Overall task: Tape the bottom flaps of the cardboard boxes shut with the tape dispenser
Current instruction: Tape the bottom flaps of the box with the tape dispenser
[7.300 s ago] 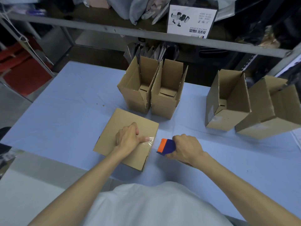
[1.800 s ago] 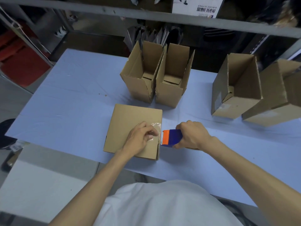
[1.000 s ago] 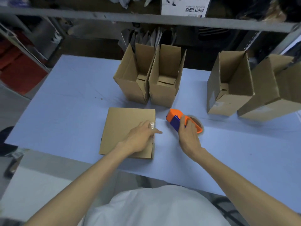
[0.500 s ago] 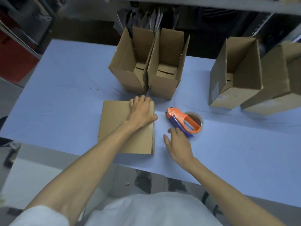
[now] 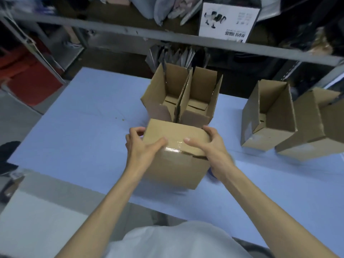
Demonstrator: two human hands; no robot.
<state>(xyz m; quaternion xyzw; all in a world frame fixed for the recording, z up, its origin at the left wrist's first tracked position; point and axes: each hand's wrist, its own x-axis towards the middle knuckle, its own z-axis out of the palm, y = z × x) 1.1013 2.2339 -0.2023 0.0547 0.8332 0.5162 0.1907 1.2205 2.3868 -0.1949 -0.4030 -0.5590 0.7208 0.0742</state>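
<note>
One pale blue counter [image 5: 83,136] stands before a grey metal shelf [image 5: 130,31] crammed with bags and packaging. Both arms reach forward: the left hand [image 5: 141,146] and right hand [image 5: 210,146] grasp opposite sides of a tilted box [image 5: 176,164], thumbs on its taped [image 5: 175,148] face, near the counter's front. Five boxes in all: four open ones, a touching pair [image 5: 163,101] behind and two [image 5: 268,127] at right.
</note>
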